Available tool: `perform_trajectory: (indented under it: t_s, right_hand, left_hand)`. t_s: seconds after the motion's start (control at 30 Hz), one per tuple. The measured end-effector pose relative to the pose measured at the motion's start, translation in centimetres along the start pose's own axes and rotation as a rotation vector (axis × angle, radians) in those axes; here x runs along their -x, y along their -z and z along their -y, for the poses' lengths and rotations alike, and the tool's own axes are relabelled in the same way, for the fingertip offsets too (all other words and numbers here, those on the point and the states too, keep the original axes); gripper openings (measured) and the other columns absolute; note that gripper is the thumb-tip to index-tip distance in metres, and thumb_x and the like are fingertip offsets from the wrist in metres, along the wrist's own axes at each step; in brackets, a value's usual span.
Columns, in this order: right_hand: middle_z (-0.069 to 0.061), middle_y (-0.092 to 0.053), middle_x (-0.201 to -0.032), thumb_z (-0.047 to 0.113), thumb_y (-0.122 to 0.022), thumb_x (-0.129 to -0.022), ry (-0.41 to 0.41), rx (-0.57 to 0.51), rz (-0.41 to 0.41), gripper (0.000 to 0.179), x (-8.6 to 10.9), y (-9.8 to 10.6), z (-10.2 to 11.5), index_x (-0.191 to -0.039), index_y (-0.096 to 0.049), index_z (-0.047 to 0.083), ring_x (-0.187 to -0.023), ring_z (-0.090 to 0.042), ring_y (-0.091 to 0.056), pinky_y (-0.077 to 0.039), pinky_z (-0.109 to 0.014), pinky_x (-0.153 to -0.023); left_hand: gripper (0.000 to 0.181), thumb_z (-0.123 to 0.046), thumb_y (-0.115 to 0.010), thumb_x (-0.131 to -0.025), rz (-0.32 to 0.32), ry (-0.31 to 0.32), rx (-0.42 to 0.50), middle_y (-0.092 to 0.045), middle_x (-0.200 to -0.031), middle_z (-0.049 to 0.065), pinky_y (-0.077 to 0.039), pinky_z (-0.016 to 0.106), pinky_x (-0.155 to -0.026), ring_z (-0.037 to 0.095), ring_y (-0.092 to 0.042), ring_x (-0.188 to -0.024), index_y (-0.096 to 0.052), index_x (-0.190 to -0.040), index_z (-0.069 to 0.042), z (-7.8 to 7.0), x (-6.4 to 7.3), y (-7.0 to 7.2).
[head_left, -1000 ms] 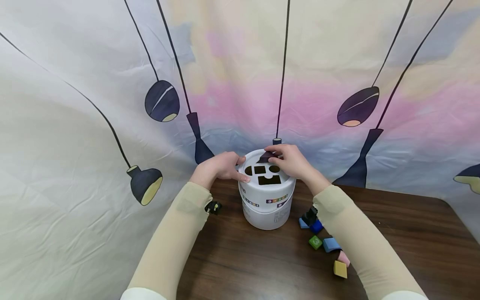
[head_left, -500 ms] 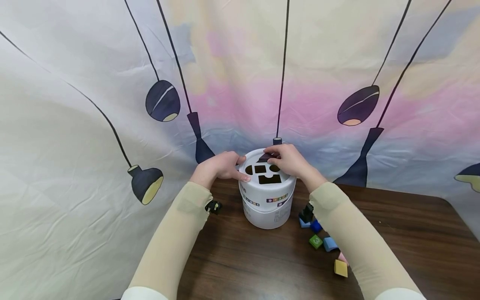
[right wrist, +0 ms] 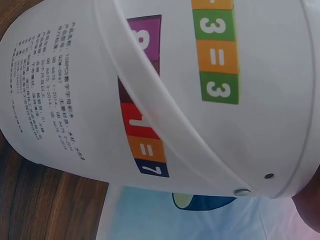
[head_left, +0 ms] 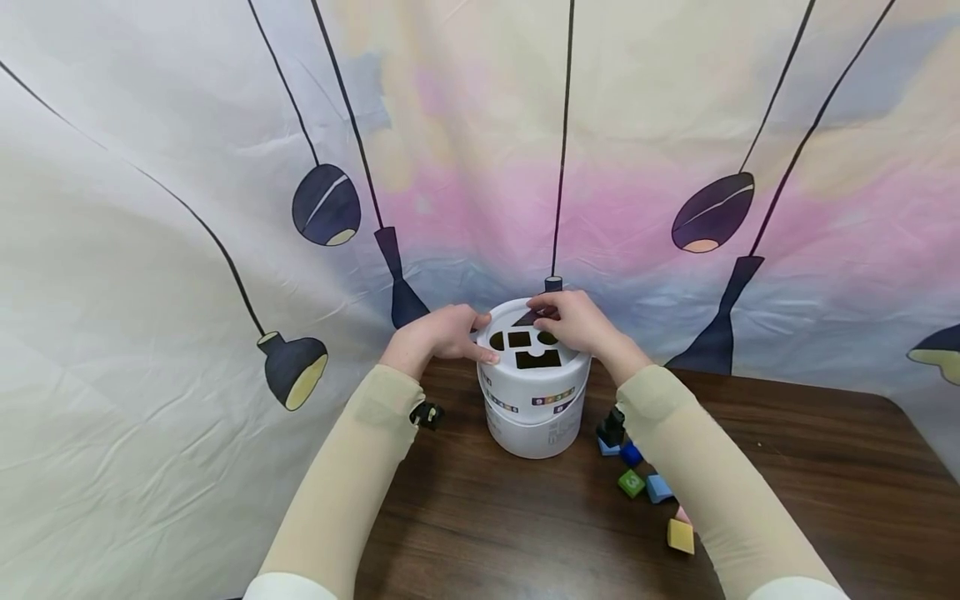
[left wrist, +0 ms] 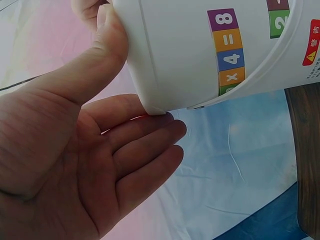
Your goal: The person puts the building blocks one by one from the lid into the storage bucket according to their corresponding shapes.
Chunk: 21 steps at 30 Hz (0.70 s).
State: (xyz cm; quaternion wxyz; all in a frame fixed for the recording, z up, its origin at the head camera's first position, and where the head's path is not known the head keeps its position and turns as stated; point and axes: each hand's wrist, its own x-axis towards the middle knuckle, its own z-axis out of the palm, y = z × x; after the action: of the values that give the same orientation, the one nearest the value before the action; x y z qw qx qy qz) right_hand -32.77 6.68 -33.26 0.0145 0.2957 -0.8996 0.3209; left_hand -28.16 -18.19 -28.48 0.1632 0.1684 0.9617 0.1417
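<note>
A white bucket (head_left: pixel 532 392) with number stickers stands upright on the table, its lid cut with several shaped openings. At the lid's left rim my left hand (head_left: pixel 442 332) rests with thumb and fingers spread. The left wrist view shows that hand (left wrist: pixel 110 135) with straight fingers, fingertips touching the bucket's edge. My right hand (head_left: pixel 581 323) pinches a dark triangular block (head_left: pixel 527 318) at the back of the lid, over the opening there. Its fingers partly cover the block. In the right wrist view the bucket (right wrist: pixel 200 120) fills the frame and most of that hand is outside it.
Several blocks lie right of the bucket, beside the right forearm: a green one (head_left: pixel 632 483), a light blue one (head_left: pixel 658 489), a dark blue one (head_left: pixel 632 454) and a yellow one (head_left: pixel 680 537). A printed cloth (head_left: pixel 480 167) hangs behind the dark wooden table (head_left: pixel 810 467).
Both hands keep their places on the lid. The right wrist and forearm have shifted slightly left, and the right fingers move a little at the dark block.
</note>
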Motion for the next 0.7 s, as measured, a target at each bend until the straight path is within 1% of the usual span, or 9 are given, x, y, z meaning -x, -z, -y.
perform_trajectory:
  t_s: [0.23, 0.43, 0.63, 0.7]
  right_hand:
    - [-0.018, -0.070, -0.135, 0.011, -0.070, -0.105, -0.002, -0.007, 0.002, 0.040, 0.2, -0.1, -0.2, -0.144, -0.068, 0.004, -0.120, -0.037, -0.069, -0.056, -0.052, -0.102]
    - [-0.018, -0.070, -0.136, 0.010, -0.070, -0.105, 0.010, -0.018, 0.001, 0.040, 0.2, 0.1, -0.4, -0.145, -0.067, 0.004, -0.121, -0.037, -0.069, -0.056, -0.052, -0.102]
    - [-0.018, -0.069, -0.138, 0.011, -0.069, -0.105, 0.018, -0.036, 0.002, 0.041, 0.3, 0.3, -0.9, -0.146, -0.067, 0.005, -0.124, -0.037, -0.068, -0.055, -0.051, -0.104]
    - [-0.016, -0.069, -0.138, 0.011, -0.069, -0.105, 0.014, -0.066, -0.001, 0.041, 0.5, 0.4, -1.1, -0.146, -0.067, 0.005, -0.124, -0.036, -0.068, -0.056, -0.050, -0.104]
  left_hand:
    - [0.086, -0.045, -0.080, -0.097, 0.003, -0.004, -0.017, -0.046, -0.164, 0.015, -0.046, 0.044, -0.113, 0.031, -0.046, -0.150, -0.040, -0.165, -0.008, 0.1, 0.1, -0.1]
    - [0.087, -0.046, -0.080, -0.097, 0.010, -0.007, -0.010, -0.045, -0.166, 0.014, -0.046, 0.045, -0.114, 0.031, -0.045, -0.151, -0.039, -0.165, -0.009, 0.1, 0.1, 0.1]
    - [0.088, -0.046, -0.079, -0.097, 0.009, 0.004, -0.034, -0.045, -0.166, 0.015, -0.043, 0.047, -0.117, 0.033, -0.042, -0.153, -0.038, -0.165, -0.009, -0.1, -0.2, 0.3]
    - [0.088, -0.047, -0.079, -0.097, 0.015, 0.006, -0.040, -0.044, -0.166, 0.015, -0.041, 0.048, -0.120, 0.034, -0.040, -0.154, -0.038, -0.166, -0.010, -0.2, -0.3, 0.3]
